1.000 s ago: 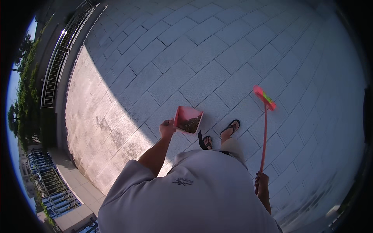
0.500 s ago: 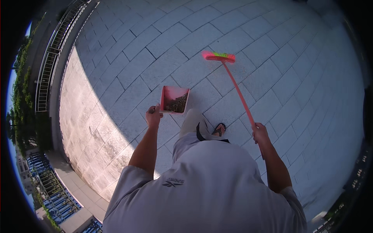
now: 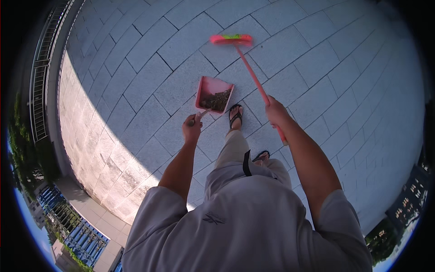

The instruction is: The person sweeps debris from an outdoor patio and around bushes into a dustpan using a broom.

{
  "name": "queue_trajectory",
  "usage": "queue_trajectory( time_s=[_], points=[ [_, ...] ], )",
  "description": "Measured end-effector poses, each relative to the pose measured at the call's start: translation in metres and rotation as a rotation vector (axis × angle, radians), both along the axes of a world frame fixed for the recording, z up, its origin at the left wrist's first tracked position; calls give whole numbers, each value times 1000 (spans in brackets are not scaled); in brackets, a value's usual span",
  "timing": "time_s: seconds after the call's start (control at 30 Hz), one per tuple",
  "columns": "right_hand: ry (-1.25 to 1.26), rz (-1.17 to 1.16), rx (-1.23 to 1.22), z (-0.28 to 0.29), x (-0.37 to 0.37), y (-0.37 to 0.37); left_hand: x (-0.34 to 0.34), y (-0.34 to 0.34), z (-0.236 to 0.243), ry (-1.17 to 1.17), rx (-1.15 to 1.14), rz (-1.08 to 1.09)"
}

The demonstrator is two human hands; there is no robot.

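My left hand is closed round the handle of a pink dustpan. Brown debris, perhaps dry leaves, lies piled toward the pan's handle side. In my right hand is the red stick of a broom, gripped near its upper end. The broom's head, with pink and green bristles, is slightly blurred and lies ahead of the dustpan, apart from it. My sandalled left foot is just right of the pan.
Large grey paving slabs cover the ground, shaded except for a sunlit strip on the left. A metal railing curves along the far left. Blue railings and greenery show at the lower left.
My left foot has stepped forward. The broom has moved forward and left, and my right hand with it. The dustpan has shifted forward and slightly right in my left hand.
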State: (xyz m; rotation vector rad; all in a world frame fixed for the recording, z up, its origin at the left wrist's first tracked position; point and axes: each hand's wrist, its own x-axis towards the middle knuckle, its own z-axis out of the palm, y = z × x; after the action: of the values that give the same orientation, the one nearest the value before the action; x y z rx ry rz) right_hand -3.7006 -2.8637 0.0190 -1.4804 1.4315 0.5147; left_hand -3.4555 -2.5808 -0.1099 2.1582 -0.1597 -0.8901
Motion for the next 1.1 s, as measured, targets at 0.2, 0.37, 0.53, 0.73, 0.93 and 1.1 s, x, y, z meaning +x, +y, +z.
queue_trajectory(
  time_s=[0.2,0.37,0.53,0.73,0.93,1.1],
  points=[
    [206,552,-15,-15,-25,22,41,-47,-37,-16,23,-104],
    [52,296,145,93,-103,28,54,-66,-28,-143,56,-222],
    [-125,66,117,145,-117,12,51,-89,-12,-329,93,-402],
    [-27,93,4,45,-114,-5,24,-126,4,-149,91,-352],
    [-262,227,4,58,-230,13,11,-193,32,-119,127,-322],
    [-114,-291,113,216,-322,-10,-26,-267,60,-192,208,-379]
  ],
)
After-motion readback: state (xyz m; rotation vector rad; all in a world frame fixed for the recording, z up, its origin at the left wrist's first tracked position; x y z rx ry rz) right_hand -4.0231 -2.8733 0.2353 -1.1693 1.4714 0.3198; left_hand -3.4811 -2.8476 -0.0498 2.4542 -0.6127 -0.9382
